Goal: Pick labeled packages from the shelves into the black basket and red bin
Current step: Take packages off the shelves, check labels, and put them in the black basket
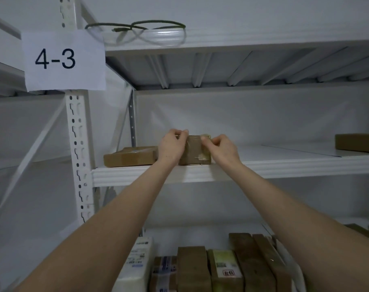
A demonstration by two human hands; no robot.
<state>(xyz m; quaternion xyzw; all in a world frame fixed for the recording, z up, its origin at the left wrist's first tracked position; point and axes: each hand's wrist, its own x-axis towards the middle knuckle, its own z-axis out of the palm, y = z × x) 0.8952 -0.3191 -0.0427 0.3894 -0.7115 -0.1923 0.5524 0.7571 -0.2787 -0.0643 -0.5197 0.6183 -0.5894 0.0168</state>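
White metal rack shelf (263, 167) held small brown tape-wrapped cardboard package (195, 153) at front edge, just beside flat brown carton (129, 157). Judged package light, stiff, tape slick; best taken at both upper side edges. My left hand (172, 145) curled over left top edge, right hand (222, 147) pinched right top corner.

The light is dim and cool, with a blue-grey tint, and a dark shadow lies under the upper shelf (242, 47). The post (77, 131) at left looks bent by the wide lens; the packages (193, 268) at the bottom edge are blurred.
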